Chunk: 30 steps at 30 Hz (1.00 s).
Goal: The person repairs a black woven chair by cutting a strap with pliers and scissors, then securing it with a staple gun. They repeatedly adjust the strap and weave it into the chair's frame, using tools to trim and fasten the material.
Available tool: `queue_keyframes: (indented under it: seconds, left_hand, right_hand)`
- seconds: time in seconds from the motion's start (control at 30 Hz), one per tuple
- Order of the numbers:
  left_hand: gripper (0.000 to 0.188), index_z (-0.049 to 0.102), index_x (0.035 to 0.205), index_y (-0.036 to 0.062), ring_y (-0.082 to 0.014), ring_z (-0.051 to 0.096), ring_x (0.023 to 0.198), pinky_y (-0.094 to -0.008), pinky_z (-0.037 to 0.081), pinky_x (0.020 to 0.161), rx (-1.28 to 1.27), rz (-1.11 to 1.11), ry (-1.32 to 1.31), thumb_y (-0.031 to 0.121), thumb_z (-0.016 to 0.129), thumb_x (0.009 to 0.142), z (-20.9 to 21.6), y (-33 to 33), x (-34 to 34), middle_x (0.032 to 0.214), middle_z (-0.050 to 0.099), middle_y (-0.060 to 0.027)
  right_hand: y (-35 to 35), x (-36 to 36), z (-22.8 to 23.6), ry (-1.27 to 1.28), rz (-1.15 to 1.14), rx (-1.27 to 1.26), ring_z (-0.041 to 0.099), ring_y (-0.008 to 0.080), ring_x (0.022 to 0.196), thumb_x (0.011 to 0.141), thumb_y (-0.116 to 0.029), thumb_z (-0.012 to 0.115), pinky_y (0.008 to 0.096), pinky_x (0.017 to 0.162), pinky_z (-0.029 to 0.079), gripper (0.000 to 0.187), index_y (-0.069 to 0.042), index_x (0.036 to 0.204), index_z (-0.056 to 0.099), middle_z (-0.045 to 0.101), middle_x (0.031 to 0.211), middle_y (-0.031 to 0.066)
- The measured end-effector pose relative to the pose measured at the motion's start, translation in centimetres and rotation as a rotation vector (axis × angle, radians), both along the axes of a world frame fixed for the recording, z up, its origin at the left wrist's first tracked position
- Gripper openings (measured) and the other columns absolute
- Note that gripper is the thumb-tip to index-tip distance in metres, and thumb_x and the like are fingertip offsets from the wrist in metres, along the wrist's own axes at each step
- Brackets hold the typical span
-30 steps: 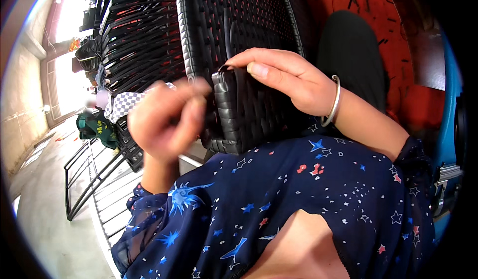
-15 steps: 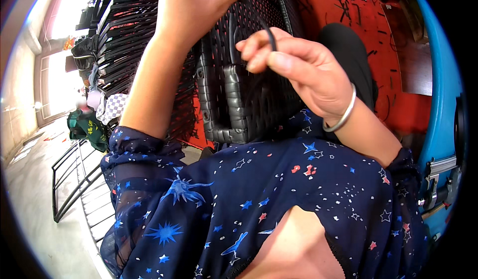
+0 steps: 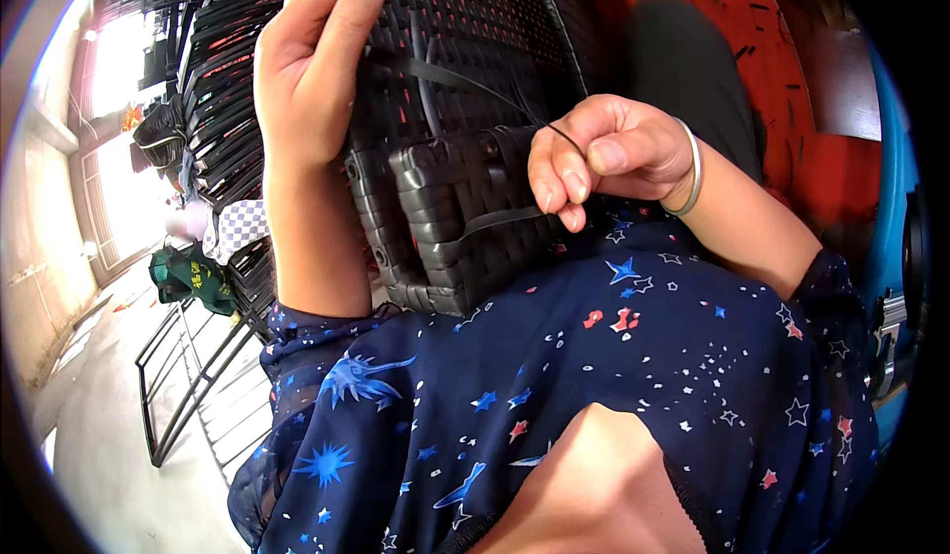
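A black woven rattan-style furniture piece (image 3: 450,223) lies across my lap, its wrapped end toward me. My right hand (image 3: 614,153) is closed just right of that end, pinching a thin black weaving strip (image 3: 465,81) between thumb and fingers. The strip stretches taut up and left over the weave toward my left wrist. Another loop of strip (image 3: 500,220) bulges from the wrapped end below my right hand. My left hand (image 3: 322,54) is at the upper edge, left of the weave, with thumb and a finger brought close together. Its fingertips are partly cut off, so what they hold is hidden.
Stacked black frames (image 3: 223,79) crowd the left side. Below them are a checkered cloth (image 3: 237,230), a dark green bag (image 3: 193,279) and a black metal frame (image 3: 183,386) on the pale floor. Black scraps litter the red floor (image 3: 762,89); a blue surface (image 3: 896,218) edges the right.
My right hand has moved right and down, drawing the strip out straight. My left hand has shifted left and turned upward. The woven piece appears lower and tilted differently.
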<state>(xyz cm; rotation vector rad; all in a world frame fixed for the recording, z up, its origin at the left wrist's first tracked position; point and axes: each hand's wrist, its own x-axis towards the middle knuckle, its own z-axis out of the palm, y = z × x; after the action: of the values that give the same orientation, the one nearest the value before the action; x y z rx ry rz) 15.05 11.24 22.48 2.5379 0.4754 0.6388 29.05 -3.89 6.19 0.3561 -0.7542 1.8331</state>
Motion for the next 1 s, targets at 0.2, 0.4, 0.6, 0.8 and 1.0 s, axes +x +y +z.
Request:
queue_keyframes:
  seconds: [0.2,0.4,0.6,0.8,1.0]
  left_hand:
    - [0.03,0.071,0.11,-0.0051,-0.0225,0.059,0.117,-0.0383,0.034,0.111,-0.02,0.011,-0.025,0.015,0.05,0.101,0.0,-0.1,-0.3,0.11,0.072,-0.0128]
    - [0.03,0.07,0.109,-0.0056,-0.0223,0.062,0.113,-0.0382,0.034,0.112,-0.022,0.05,-0.034,0.015,0.049,0.101,0.0,-0.5,-0.2,0.108,0.073,-0.0134]
    - [0.028,0.07,0.114,-0.008,-0.0168,0.066,0.102,-0.0282,0.044,0.101,-0.164,-0.043,-0.114,0.012,0.054,0.103,0.1,0.6,-0.4,0.108,0.073,-0.0147]
    - [0.036,0.067,0.119,-0.0094,-0.0236,0.062,0.12,-0.0349,0.035,0.115,-0.161,-0.045,-0.063,0.016,0.046,0.105,0.1,1.5,-1.0,0.118,0.07,-0.0194]
    - [0.035,0.069,0.118,-0.0082,-0.0248,0.06,0.123,-0.0361,0.034,0.116,-0.11,-0.059,-0.056,0.016,0.046,0.105,0.0,1.8,-1.1,0.118,0.071,-0.0192]
  right_hand:
    - [-0.5,-0.3,0.4,0.008,-0.016,-0.02,0.069,0.0247,0.099,0.101,-0.022,0.058,0.0358,0.097,0.052,0.028,0.003,0.105,0.07,0.066,0.118,0.0203]
    - [-0.5,-0.5,0.5,0.02,-0.028,-0.029,0.069,0.0251,0.1,0.101,-0.022,0.058,0.0364,0.097,0.052,0.028,0.003,0.105,0.07,0.066,0.119,0.021]
    - [-0.8,-1.2,0.5,0.106,-0.068,-0.054,0.068,0.0255,0.1,0.103,-0.025,0.056,0.0367,0.097,0.053,0.03,0.002,0.106,0.069,0.066,0.117,0.0201]
    - [-0.5,-0.8,0.0,0.3,-0.064,-0.089,0.069,0.0239,0.09,0.111,-0.035,0.035,0.0347,0.086,0.057,0.05,-0.006,0.082,0.064,0.067,0.094,0.0126]
    - [-0.3,0.1,-0.2,-0.115,-0.133,-0.457,0.069,0.0151,0.07,0.106,-0.043,0.048,0.0267,0.072,0.058,0.047,-0.006,0.088,0.068,0.073,0.094,0.0133]
